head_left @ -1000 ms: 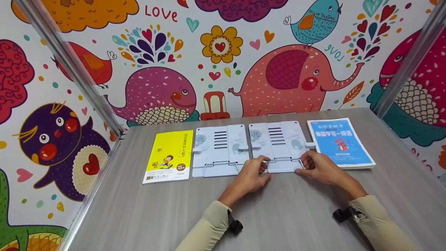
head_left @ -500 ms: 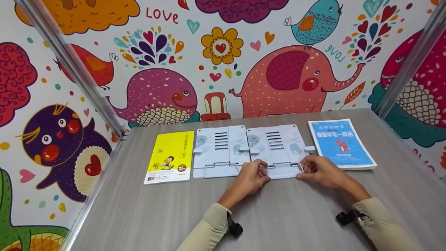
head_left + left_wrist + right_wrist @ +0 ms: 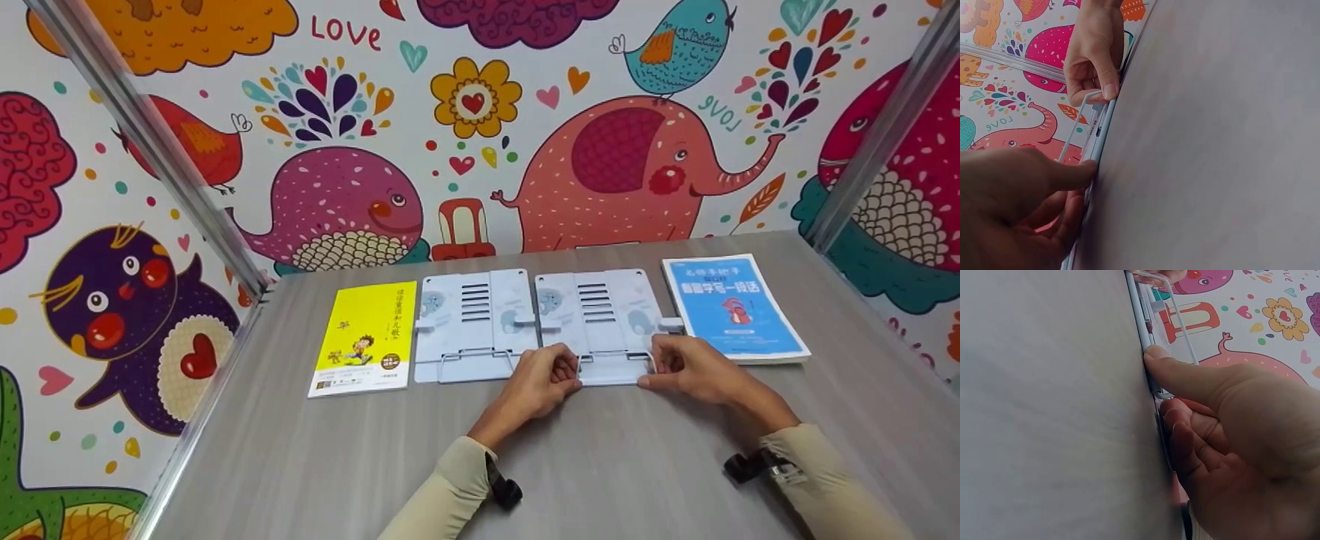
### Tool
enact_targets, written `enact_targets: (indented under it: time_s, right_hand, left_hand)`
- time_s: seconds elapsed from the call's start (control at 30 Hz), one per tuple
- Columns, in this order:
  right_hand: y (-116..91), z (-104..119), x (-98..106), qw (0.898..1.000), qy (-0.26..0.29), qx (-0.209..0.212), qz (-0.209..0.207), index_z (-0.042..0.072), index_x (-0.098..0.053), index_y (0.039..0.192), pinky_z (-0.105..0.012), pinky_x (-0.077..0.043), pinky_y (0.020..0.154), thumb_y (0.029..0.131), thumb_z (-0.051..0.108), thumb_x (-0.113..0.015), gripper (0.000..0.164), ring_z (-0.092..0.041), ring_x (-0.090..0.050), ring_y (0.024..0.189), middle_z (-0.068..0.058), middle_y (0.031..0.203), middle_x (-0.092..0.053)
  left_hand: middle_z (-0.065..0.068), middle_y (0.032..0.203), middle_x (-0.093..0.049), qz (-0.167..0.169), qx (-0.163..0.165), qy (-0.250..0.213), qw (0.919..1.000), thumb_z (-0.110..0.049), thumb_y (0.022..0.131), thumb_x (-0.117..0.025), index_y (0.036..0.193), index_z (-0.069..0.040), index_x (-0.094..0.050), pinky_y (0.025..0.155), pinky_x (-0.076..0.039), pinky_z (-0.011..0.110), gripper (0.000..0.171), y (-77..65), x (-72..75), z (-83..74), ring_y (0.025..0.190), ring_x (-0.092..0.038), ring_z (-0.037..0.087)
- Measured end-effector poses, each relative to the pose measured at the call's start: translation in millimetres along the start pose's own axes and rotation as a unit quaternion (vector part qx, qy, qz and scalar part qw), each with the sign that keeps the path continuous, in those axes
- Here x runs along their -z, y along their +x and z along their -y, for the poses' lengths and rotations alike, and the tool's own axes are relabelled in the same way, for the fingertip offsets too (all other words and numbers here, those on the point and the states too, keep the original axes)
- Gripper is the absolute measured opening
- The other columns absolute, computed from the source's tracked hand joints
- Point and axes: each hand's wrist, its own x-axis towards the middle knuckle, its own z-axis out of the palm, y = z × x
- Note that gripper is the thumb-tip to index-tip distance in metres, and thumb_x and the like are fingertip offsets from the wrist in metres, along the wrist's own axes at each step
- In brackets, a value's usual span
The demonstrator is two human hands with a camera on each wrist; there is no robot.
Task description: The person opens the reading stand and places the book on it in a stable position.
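The left hand [image 3: 536, 381] and right hand [image 3: 699, 369] grip the near corners of a white book stand [image 3: 602, 324] lying on the desk [image 3: 607, 465] between a matching stand [image 3: 475, 331] and a blue book [image 3: 739, 300].

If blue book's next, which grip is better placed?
Right, probably: the right grip is at the right stand, by the front corner nearest the blue book; the left grip is at the stand's other front corner, farther off. Both hold it, so the right must likely let go first.
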Motion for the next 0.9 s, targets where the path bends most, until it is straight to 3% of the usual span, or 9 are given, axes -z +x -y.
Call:
enact_targets:
  time_s: [0.13,0.33,0.6,0.67,0.77,0.9]
  right_hand:
    - [1,1,1,1.0,0.005,0.001,0.003,0.016,-0.062,0.09,-0.023,-0.044,0.068,0.088,0.03,-0.091,0.033,-0.018,-0.061,0.083,0.001,0.088,-0.066]
    - [1,2,5,1.0,-0.005,0.01,0.01,0.017,-0.062,0.089,-0.023,-0.044,0.069,0.089,0.031,-0.091,0.031,-0.019,-0.062,0.086,0.002,0.092,-0.07]
    - [2,4,13,1.0,-0.019,0.009,0.022,0.02,-0.069,0.09,-0.021,-0.048,0.066,0.09,0.035,-0.09,0.025,-0.015,-0.064,0.079,0.003,0.083,-0.068]
    - [2,3,16,1.0,-0.019,0.001,-0.001,0.02,-0.073,0.089,-0.021,-0.05,0.064,0.091,0.036,-0.089,0.023,-0.014,-0.064,0.076,0.003,0.08,-0.069]
    - [2,-1,20,0.997,-0.021,-0.023,-0.073,0.019,-0.075,0.091,-0.021,-0.051,0.063,0.094,0.04,-0.085,0.024,-0.015,-0.063,0.075,0.001,0.081,-0.07]
    - [3,-10,22,0.982,-0.03,-0.049,-0.182,0.012,-0.072,0.103,-0.021,-0.052,0.062,0.098,0.043,-0.081,0.033,-0.021,-0.062,0.08,-0.006,0.09,-0.07]
  left_hand:
    - [-0.003,0.088,-0.068,0.003,-0.016,0.015,0.9997,-0.005,0.094,-0.083,0.101,-0.009,-0.069,0.068,-0.049,0.015,0.016,-0.5,0.3,0.1,0.077,-0.057,0.0]
    - [-0.004,0.087,-0.067,0.002,-0.016,0.015,0.9998,-0.006,0.095,-0.082,0.102,-0.011,-0.069,0.068,-0.048,0.015,0.016,-1.5,-1.0,-0.3,0.077,-0.058,0.001]
    - [-0.003,0.088,-0.069,0.009,-0.026,0.02,0.9994,-0.007,0.095,-0.082,0.102,-0.01,-0.07,0.07,-0.05,0.015,0.015,-0.4,1.8,-0.2,0.077,-0.059,0.0]
    - [-0.002,0.089,-0.073,0.015,-0.027,0.012,0.9995,-0.01,0.096,-0.082,0.106,-0.008,-0.071,0.07,-0.051,0.015,0.015,0.2,5.0,-0.7,0.077,-0.06,-0.001]
    - [0.002,0.095,-0.077,0.007,-0.019,-0.006,0.9998,-0.017,0.099,-0.081,0.116,-0.004,-0.072,0.072,-0.053,0.015,0.024,2.1,12.7,-2.1,0.079,-0.064,0.001]
    - [0.007,0.112,-0.077,-0.059,0.001,0.024,0.9979,-0.021,0.102,-0.077,0.129,-0.004,-0.07,0.086,-0.057,0.022,0.033,7.3,25.2,-0.9,0.097,-0.069,0.013]
